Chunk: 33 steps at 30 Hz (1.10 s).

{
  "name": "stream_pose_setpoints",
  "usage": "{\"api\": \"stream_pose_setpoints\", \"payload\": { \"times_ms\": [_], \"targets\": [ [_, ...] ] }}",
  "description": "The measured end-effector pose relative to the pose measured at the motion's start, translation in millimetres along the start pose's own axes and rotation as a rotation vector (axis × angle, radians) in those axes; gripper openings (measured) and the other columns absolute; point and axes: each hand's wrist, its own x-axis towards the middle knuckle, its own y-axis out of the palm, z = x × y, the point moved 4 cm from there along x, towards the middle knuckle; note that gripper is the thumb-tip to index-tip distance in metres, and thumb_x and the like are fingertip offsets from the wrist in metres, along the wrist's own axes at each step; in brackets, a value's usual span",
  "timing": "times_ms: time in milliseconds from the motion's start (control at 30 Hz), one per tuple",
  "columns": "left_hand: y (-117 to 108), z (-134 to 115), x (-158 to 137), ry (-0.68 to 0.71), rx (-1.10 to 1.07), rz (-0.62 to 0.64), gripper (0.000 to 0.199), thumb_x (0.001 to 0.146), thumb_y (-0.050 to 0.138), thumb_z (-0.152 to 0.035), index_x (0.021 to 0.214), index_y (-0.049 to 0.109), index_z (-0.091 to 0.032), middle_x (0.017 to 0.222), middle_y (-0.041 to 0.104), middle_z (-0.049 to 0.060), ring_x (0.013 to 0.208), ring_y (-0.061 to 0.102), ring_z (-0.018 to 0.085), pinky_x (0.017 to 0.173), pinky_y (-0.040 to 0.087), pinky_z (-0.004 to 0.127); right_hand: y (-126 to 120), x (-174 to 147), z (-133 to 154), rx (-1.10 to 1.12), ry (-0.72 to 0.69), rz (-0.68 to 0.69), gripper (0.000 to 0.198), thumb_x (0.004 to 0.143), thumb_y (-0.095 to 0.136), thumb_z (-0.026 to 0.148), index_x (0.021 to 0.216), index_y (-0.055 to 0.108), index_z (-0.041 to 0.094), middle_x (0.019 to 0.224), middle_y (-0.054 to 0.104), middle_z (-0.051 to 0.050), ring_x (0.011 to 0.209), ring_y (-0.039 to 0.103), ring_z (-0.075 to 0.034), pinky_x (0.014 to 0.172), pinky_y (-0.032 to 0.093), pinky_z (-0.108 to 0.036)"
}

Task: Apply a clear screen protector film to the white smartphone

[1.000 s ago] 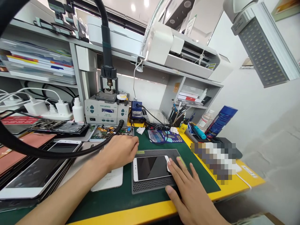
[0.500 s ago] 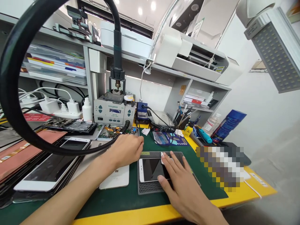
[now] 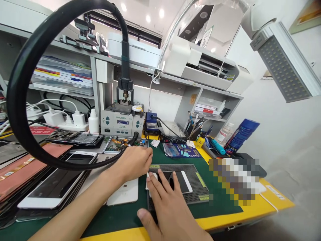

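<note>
A smartphone [image 3: 185, 182] with a white frame and dark screen lies face up on a grey textured mat [image 3: 198, 187]. My right hand [image 3: 169, 207] rests over its left part, fingers spread and flat. Under the fingertips, at the phone's left end, is a small white wipe [image 3: 149, 182], partly hidden. My left hand [image 3: 137, 162] is closed in a fist at the mat's upper left corner; what it holds, if anything, is hidden. Below the left wrist lies a white phone back [image 3: 127, 192] with a logo.
A black hose [image 3: 16, 100] loops across the left side from a grey soldering station [image 3: 122, 124]. Stacked phones and screens [image 3: 55, 182] lie left. A tray of circuit boards [image 3: 115, 144] sits behind my left hand. Pens, a bottle [image 3: 224, 134] and a blurred item line the right.
My right hand has slid left along the phone with the wipe, uncovering the phone's right end and covering its left. My left hand stays in about the same place.
</note>
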Motion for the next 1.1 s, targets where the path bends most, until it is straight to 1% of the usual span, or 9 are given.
{"api": "stream_pose_setpoints", "payload": {
  "times_ms": [133, 267, 400, 567, 667, 733, 833, 967, 1100],
  "targets": [
    [0.7, 1.7, -0.1, -0.005, -0.012, 0.006, 0.027, 0.099, 0.04, -0.025, 0.087, 0.064, -0.022, 0.087, 0.078, 0.007, 0.079, 0.075, 0.028, 0.063, 0.047, 0.033, 11.2, -5.2, 1.1, -0.026, -0.02, 0.026, 0.079, 0.104, 0.031, 0.066, 0.164, 0.024, 0.014, 0.167, 0.011, -0.007, 0.155, 0.009, -0.047, 0.114, 0.001, -0.081],
    [2.9, 3.6, 0.1, -0.008, -0.016, 0.017, 0.028, 0.099, 0.04, -0.025, 0.088, 0.065, -0.023, 0.086, 0.078, 0.006, 0.078, 0.074, 0.028, 0.062, 0.047, 0.034, 17.0, -12.6, -5.2, -0.035, -0.034, 0.029, 0.08, 0.103, 0.033, 0.066, 0.165, 0.022, 0.018, 0.167, 0.01, -0.004, 0.154, 0.011, -0.048, 0.113, 0.009, -0.083],
    [5.1, 4.1, 0.7, -0.01, -0.014, 0.021, 0.029, 0.1, 0.038, -0.026, 0.092, 0.067, -0.022, 0.091, 0.079, 0.007, 0.08, 0.075, 0.03, 0.063, 0.048, 0.036, 17.0, -30.2, -22.7, -0.104, 0.008, -0.034, 0.074, 0.105, 0.035, 0.062, 0.164, 0.024, 0.019, 0.167, 0.013, -0.002, 0.154, 0.014, -0.047, 0.114, 0.015, -0.083],
    [7.0, 3.2, 1.0, -0.002, -0.018, 0.035, 0.029, 0.099, 0.039, -0.026, 0.093, 0.067, -0.023, 0.092, 0.079, 0.006, 0.082, 0.075, 0.031, 0.064, 0.048, 0.037, 13.6, -61.8, -55.4, -0.253, 0.094, -0.147, 0.065, 0.107, 0.035, 0.051, 0.162, 0.032, 0.016, 0.166, 0.024, -0.008, 0.153, 0.023, -0.048, 0.111, 0.025, -0.084],
    [6.9, 2.4, 1.2, 0.004, -0.026, 0.047, 0.03, 0.099, 0.038, -0.027, 0.093, 0.067, -0.023, 0.092, 0.079, 0.006, 0.08, 0.075, 0.03, 0.062, 0.049, 0.037, 12.5, -78.0, -73.0, -0.305, 0.132, -0.229, 0.063, 0.106, 0.04, 0.045, 0.163, 0.03, 0.019, 0.165, 0.03, -0.009, 0.151, 0.029, -0.046, 0.109, 0.032, -0.083],
    [6.4, 1.5, 1.5, 0.008, -0.031, 0.052, 0.03, 0.1, 0.038, -0.027, 0.093, 0.067, -0.022, 0.092, 0.079, 0.007, 0.081, 0.075, 0.03, 0.062, 0.049, 0.037, 12.8, -83.4, -80.0, -0.316, 0.146, -0.248, 0.063, 0.106, 0.04, 0.043, 0.164, 0.026, 0.021, 0.165, 0.03, -0.009, 0.152, 0.029, -0.045, 0.109, 0.034, -0.082],
    [5.7, -0.2, 1.4, 0.015, -0.037, 0.053, 0.03, 0.1, 0.038, -0.027, 0.093, 0.067, -0.022, 0.091, 0.079, 0.007, 0.081, 0.075, 0.029, 0.063, 0.049, 0.035, 11.0, -81.4, -82.7, -0.299, 0.168, -0.22, 0.063, 0.107, 0.038, 0.044, 0.164, 0.025, 0.02, 0.166, 0.028, -0.008, 0.154, 0.025, -0.042, 0.112, 0.032, -0.079],
    [6.4, 0.0, 1.1, 0.013, -0.033, 0.051, 0.029, 0.101, 0.038, -0.027, 0.093, 0.066, -0.022, 0.091, 0.079, 0.007, 0.082, 0.075, 0.029, 0.063, 0.048, 0.034, 1.1, -67.0, -81.7, -0.234, 0.25, -0.165, 0.063, 0.109, 0.031, 0.05, 0.164, 0.028, 0.02, 0.168, 0.025, -0.005, 0.156, 0.019, -0.038, 0.12, 0.024, -0.074],
    [7.2, 4.2, 2.1, 0.001, -0.018, 0.043, 0.029, 0.1, 0.038, -0.026, 0.088, 0.065, -0.022, 0.087, 0.078, 0.007, 0.079, 0.075, 0.029, 0.063, 0.048, 0.035, -7.5, -53.2, -84.8, -0.186, 0.297, -0.136, 0.064, 0.109, 0.025, 0.056, 0.164, 0.028, 0.022, 0.169, 0.022, -0.002, 0.157, 0.017, -0.035, 0.123, 0.021, -0.07]
  ]
}}
